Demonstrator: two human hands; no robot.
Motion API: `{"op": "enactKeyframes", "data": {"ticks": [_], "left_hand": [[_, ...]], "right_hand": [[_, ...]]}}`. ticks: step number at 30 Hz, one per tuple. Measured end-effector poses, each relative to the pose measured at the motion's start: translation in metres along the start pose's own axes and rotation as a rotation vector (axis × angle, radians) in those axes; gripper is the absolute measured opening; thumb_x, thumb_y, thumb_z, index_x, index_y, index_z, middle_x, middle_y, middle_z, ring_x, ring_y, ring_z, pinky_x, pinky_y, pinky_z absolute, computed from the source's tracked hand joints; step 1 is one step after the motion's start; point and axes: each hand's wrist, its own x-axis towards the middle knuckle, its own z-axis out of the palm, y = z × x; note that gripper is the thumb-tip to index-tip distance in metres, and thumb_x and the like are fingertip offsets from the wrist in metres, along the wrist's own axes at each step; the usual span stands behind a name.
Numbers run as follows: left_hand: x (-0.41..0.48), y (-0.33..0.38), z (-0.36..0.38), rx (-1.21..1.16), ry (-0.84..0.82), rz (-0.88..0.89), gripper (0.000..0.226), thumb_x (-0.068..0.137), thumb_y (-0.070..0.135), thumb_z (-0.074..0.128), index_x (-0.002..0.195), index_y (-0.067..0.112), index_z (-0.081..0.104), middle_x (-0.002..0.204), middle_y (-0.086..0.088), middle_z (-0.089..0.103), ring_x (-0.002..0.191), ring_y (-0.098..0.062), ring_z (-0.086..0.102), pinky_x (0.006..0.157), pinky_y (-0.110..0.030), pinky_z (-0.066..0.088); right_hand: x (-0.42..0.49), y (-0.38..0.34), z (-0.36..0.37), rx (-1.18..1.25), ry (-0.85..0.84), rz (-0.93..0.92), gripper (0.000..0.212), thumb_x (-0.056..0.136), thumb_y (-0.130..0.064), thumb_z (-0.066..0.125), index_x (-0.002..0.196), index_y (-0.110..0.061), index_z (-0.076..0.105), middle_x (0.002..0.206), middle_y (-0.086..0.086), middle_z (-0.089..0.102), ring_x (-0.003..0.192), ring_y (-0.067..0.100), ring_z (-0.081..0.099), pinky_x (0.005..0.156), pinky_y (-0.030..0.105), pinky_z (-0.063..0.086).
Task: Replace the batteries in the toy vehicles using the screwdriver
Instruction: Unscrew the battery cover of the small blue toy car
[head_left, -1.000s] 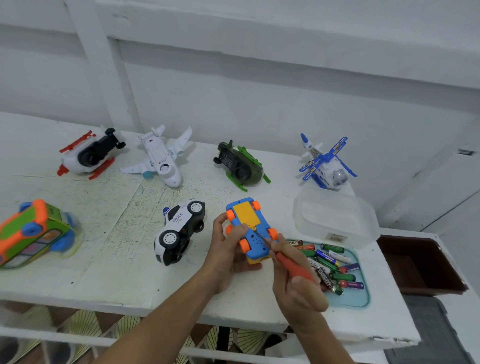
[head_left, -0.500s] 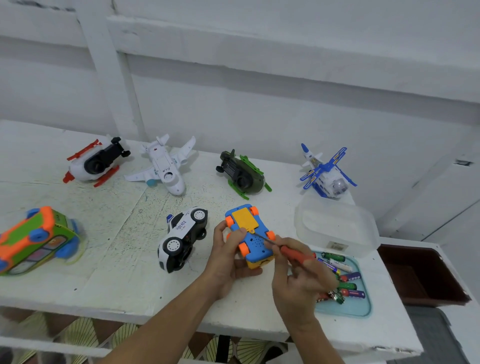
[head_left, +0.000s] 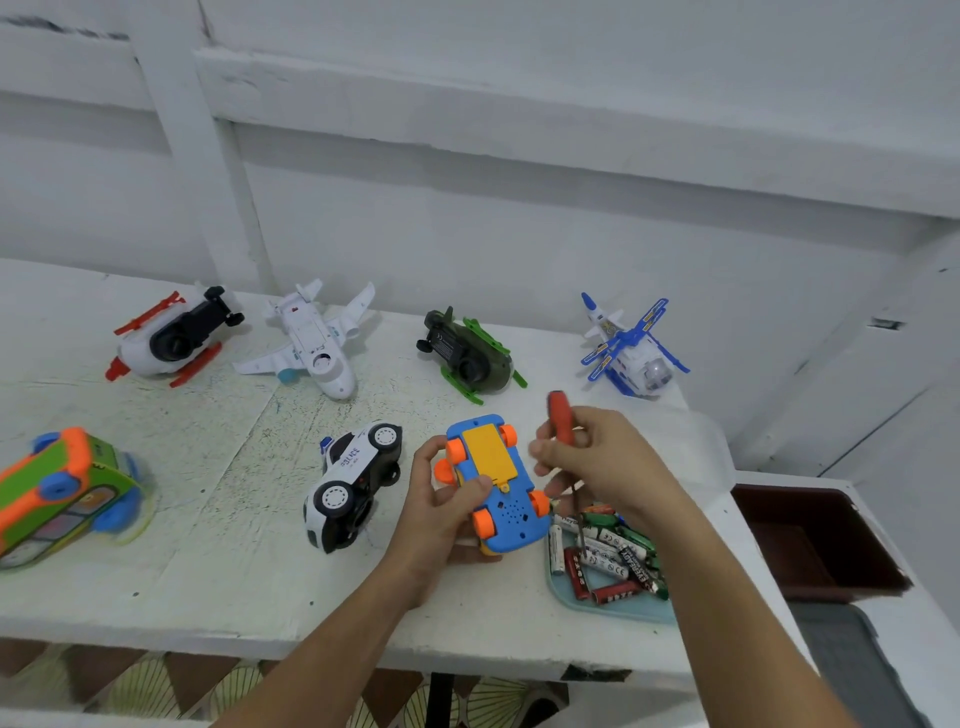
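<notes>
On the white painted table (head_left: 208, 519), the left hand (head_left: 436, 519) grips the upturned blue plastic toy car (head_left: 511, 519), its yellow battery cover (head_left: 488, 452) still on, while the right hand (head_left: 608, 457) clamps the red-handled screwdriver (head_left: 561, 415) clear of it above loose batteries (head_left: 608, 551), so the swapping looks barely begun.

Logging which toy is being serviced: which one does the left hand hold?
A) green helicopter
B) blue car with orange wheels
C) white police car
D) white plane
B: the left hand grips the upturned blue car, its yellow underside panel facing up; the police car lies untouched beside it.
</notes>
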Motion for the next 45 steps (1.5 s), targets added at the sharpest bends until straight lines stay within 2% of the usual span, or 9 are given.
{"op": "enactKeyframes", "data": {"ticks": [7, 12, 19, 25, 28, 31, 37, 42, 45], "left_hand": [[-0.004, 0.004, -0.002, 0.064, 0.001, 0.053, 0.060, 0.082, 0.017, 0.079, 0.125, 0.040, 0.044, 0.108, -0.010, 0.073, 0.091, -0.035, 0.073, 0.070, -0.060, 0.059], [-0.004, 0.005, -0.005, 0.075, 0.008, 0.074, 0.060, 0.083, 0.007, 0.075, 0.128, 0.034, 0.045, 0.098, -0.004, 0.075, 0.090, -0.033, 0.073, 0.062, -0.048, 0.060], [-0.005, 0.005, -0.008, 0.075, -0.009, 0.048, 0.053, 0.086, 0.016, 0.071, 0.128, 0.035, 0.044, 0.107, -0.009, 0.074, 0.092, -0.034, 0.073, 0.068, -0.053, 0.060], [-0.012, 0.006, -0.011, 0.014, 0.019, 0.040, 0.045, 0.088, 0.016, 0.068, 0.123, 0.037, 0.048, 0.111, -0.006, 0.074, 0.094, -0.033, 0.073, 0.062, -0.045, 0.060], [-0.014, 0.005, -0.011, 0.008, 0.022, 0.036, 0.046, 0.086, 0.020, 0.069, 0.123, 0.037, 0.048, 0.113, -0.005, 0.073, 0.095, -0.034, 0.073, 0.064, -0.047, 0.060], [-0.015, 0.002, -0.012, 0.009, 0.023, 0.028, 0.047, 0.089, 0.018, 0.067, 0.126, 0.037, 0.046, 0.113, -0.004, 0.074, 0.095, -0.034, 0.073, 0.067, -0.050, 0.061], [-0.015, 0.003, -0.011, 0.017, -0.009, 0.027, 0.053, 0.087, 0.019, 0.067, 0.130, 0.037, 0.044, 0.111, -0.007, 0.074, 0.095, -0.036, 0.073, 0.071, -0.054, 0.060], [-0.010, 0.005, -0.010, 0.027, -0.032, 0.024, 0.054, 0.087, 0.020, 0.067, 0.131, 0.040, 0.043, 0.110, -0.010, 0.074, 0.095, -0.037, 0.072, 0.072, -0.052, 0.060], [-0.003, 0.008, -0.006, 0.039, -0.044, 0.034, 0.055, 0.089, 0.018, 0.066, 0.132, 0.042, 0.043, 0.110, -0.010, 0.074, 0.096, -0.037, 0.072, 0.074, -0.052, 0.060]], "right_hand": [[0.010, 0.006, 0.020, -0.134, -0.016, 0.036, 0.018, 0.080, -0.009, 0.077, 0.092, 0.000, 0.067, 0.076, 0.014, 0.066, 0.064, 0.022, 0.066, 0.053, 0.033, 0.057], [0.021, 0.010, 0.017, -0.034, -0.112, 0.136, 0.007, 0.083, -0.002, 0.072, 0.080, -0.003, 0.065, 0.073, 0.012, 0.064, 0.065, 0.023, 0.064, 0.062, 0.036, 0.060], [0.031, 0.006, 0.001, 0.042, -0.249, 0.287, 0.005, 0.087, 0.003, 0.063, 0.083, 0.000, 0.062, 0.070, 0.013, 0.065, 0.062, 0.021, 0.065, 0.048, 0.022, 0.050], [0.045, 0.012, -0.013, 0.013, -0.070, 0.298, 0.010, 0.085, 0.005, 0.065, 0.093, 0.011, 0.061, 0.060, 0.017, 0.066, 0.054, 0.022, 0.062, 0.048, 0.022, 0.053], [0.053, 0.021, -0.004, -0.149, 0.001, 0.292, 0.022, 0.082, 0.006, 0.066, 0.101, 0.013, 0.060, 0.062, 0.019, 0.066, 0.050, 0.023, 0.064, 0.060, 0.032, 0.060], [0.062, 0.031, 0.011, -0.438, 0.053, 0.274, 0.018, 0.077, 0.000, 0.068, 0.091, 0.002, 0.057, 0.064, 0.015, 0.068, 0.060, 0.025, 0.070, 0.075, 0.041, 0.061], [0.065, 0.031, 0.032, -0.724, 0.097, 0.237, 0.024, 0.077, -0.001, 0.071, 0.076, -0.009, 0.047, 0.084, 0.015, 0.070, 0.078, 0.030, 0.072, 0.075, 0.040, 0.060], [0.051, 0.009, 0.012, -0.500, 0.167, 0.093, 0.024, 0.088, -0.027, 0.069, 0.096, -0.006, 0.060, 0.088, 0.010, 0.070, 0.067, 0.015, 0.071, 0.053, 0.020, 0.053], [0.043, -0.010, -0.011, -0.267, 0.286, -0.108, 0.029, 0.089, -0.042, 0.064, 0.097, -0.014, 0.066, 0.083, 0.007, 0.068, 0.068, 0.014, 0.070, 0.070, 0.032, 0.057]]}}
